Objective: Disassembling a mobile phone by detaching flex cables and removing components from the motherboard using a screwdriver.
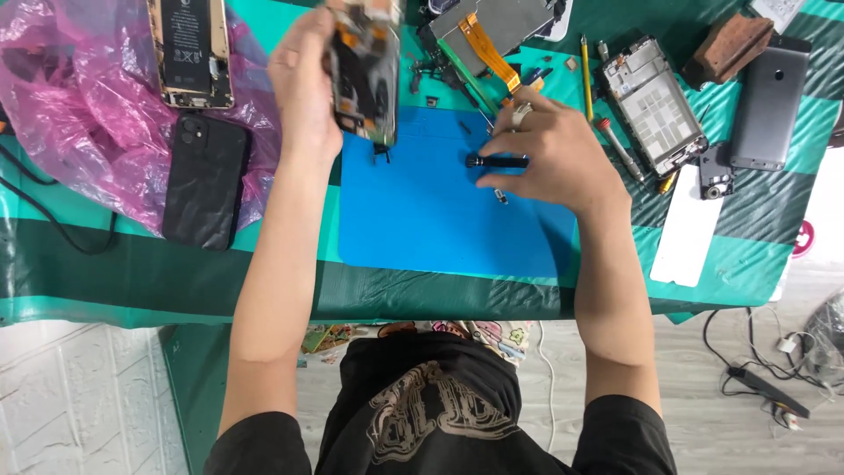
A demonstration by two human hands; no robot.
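Note:
My left hand (303,79) holds an opened phone body (363,70) upright above the far left corner of the blue work mat (422,220); its circuit boards and orange flex cables show. My right hand (549,149) rests over the mat's far right part, its fingers closed on a small black screwdriver (497,162) lying level. A tiny loose part (500,196) lies on the mat just below that hand.
A black phone (205,180) and an open phone with its battery showing (189,53) lie on a pink plastic bag (79,114) at left. A stripped phone frame (652,104), a grey phone back (770,104), a white strip (687,236) and tools lie at right.

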